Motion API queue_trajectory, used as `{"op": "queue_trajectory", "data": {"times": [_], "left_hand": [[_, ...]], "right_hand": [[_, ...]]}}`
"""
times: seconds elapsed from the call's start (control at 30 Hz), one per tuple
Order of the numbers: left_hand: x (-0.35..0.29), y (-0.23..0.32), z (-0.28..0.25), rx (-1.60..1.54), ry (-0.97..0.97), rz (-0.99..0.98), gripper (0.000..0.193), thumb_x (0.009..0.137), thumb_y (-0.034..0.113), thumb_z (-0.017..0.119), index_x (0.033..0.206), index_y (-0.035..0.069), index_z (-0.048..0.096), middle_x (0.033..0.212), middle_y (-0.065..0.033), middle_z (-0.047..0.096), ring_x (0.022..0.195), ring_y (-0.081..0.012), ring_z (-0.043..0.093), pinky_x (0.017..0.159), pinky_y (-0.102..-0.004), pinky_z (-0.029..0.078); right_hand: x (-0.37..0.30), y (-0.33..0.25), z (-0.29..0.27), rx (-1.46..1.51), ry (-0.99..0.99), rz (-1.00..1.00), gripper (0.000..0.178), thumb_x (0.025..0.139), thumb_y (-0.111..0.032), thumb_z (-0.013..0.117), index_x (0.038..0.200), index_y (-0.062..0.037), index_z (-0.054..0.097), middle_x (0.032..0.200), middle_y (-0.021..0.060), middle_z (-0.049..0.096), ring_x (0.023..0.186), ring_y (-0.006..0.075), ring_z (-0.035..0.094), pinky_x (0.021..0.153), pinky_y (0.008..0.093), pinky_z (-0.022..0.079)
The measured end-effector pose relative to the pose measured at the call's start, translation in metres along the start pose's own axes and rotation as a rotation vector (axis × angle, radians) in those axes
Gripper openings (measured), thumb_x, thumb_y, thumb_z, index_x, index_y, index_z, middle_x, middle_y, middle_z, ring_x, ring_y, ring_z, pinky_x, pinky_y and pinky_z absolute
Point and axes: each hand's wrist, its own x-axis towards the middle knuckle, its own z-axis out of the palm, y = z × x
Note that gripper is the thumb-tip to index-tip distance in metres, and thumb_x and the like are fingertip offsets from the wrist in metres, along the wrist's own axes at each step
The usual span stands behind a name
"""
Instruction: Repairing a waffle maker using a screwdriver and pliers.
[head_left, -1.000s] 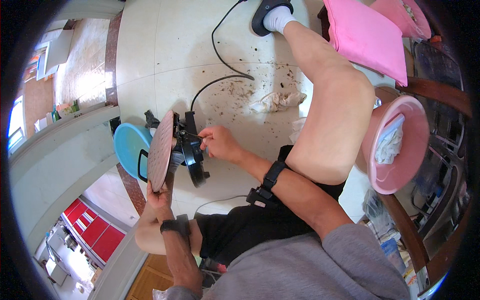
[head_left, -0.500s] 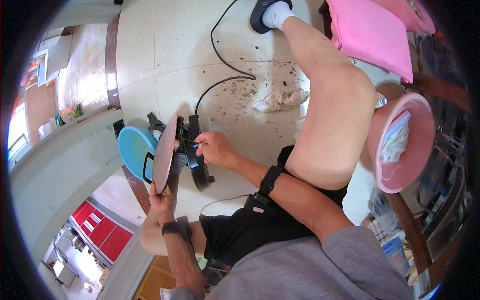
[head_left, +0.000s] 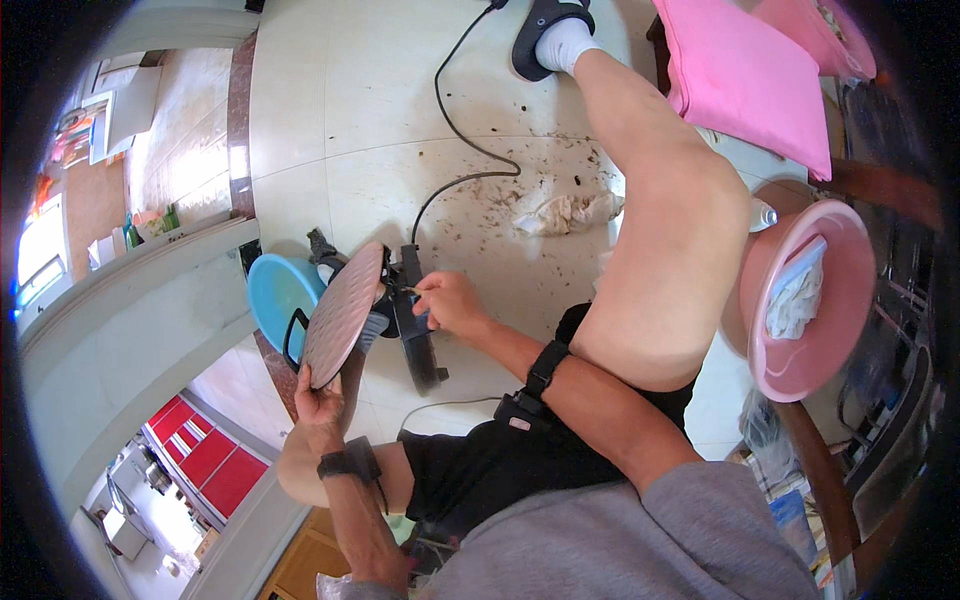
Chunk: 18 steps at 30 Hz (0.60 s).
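My left hand (head_left: 320, 400) grips the lower rim of a round electric griddle's pinkish textured plate (head_left: 340, 322), which stands tilted on edge. A black loop handle (head_left: 295, 338) juts from the plate's left side. The griddle's black other half (head_left: 418, 345) stands opened out to the right, its inner side mostly hidden. My right hand (head_left: 452, 302) pinches a thin, stick-like tool (head_left: 410, 290), its tip at the gap between the halves near the hinge. What kind of tool it is, I cannot make out. A black power cord (head_left: 450, 187) runs up from the griddle.
Dark crumbs (head_left: 480, 212) and a crumpled, stained cloth (head_left: 568, 214) lie on the tiled floor ahead. A light-blue basin (head_left: 268, 290) sits behind the griddle. To the right are a pink basin (head_left: 760, 350) holding a cloth, and a pink cushion (head_left: 745, 85). My bent leg (head_left: 670, 230) stands between.
The griddle plate has tipped so more of its textured face shows, and the black half has turned slightly. My right hand stays at the gap with the thin tool. The whole view has shifted a little.
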Motion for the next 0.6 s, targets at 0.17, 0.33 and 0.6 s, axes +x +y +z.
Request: {"op": "queue_trajectory", "data": {"times": [0.17, 0.33, 0.6], "left_hand": [[0.004, -0.019, 0.036, 0.131, 0.135, 0.088, 0.036, 0.098, 0.009, 0.062, 0.132, -0.003, 0.058, 0.136, -0.0172, 0.063, 0.126, -0.0308, 0.06, 0.108, -0.0461, 0.051], [0.012, -0.022, 0.043, 0.138, 0.09, 0.0, 0.042, 0.092, 0.006, 0.068, 0.133, 0.004, 0.057, 0.134, -0.0136, 0.064, 0.123, -0.0337, 0.062, 0.103, -0.0544, 0.054], [0.031, -0.058, 0.067, 0.263, 0.169, -0.033, 0.041, 0.091, 0.006, 0.068, 0.131, 0.004, 0.058, 0.134, -0.0132, 0.063, 0.125, -0.0326, 0.061, 0.106, -0.0556, 0.051]], "right_hand": [[-0.012, 0.004, -0.028, 0.015, 0.127, 0.003, 0.025, 0.086, -0.009, 0.054, 0.103, 0.0032, 0.068, 0.071, 0.0099, 0.068, 0.047, 0.0132, 0.055, 0.044, 0.0283, 0.044], [-0.024, 0.002, -0.04, 0.011, 0.324, -0.154, 0.031, 0.092, -0.012, 0.047, 0.107, 0.0011, 0.071, 0.074, 0.0096, 0.07, 0.053, 0.0181, 0.062, 0.055, 0.0345, 0.052], [0.01, 0.04, -0.037, -0.552, 0.482, -0.638, 0.032, 0.089, -0.004, 0.052, 0.117, -0.0019, 0.067, 0.098, 0.0178, 0.071, 0.092, 0.0337, 0.069, 0.083, 0.0416, 0.054]]}}
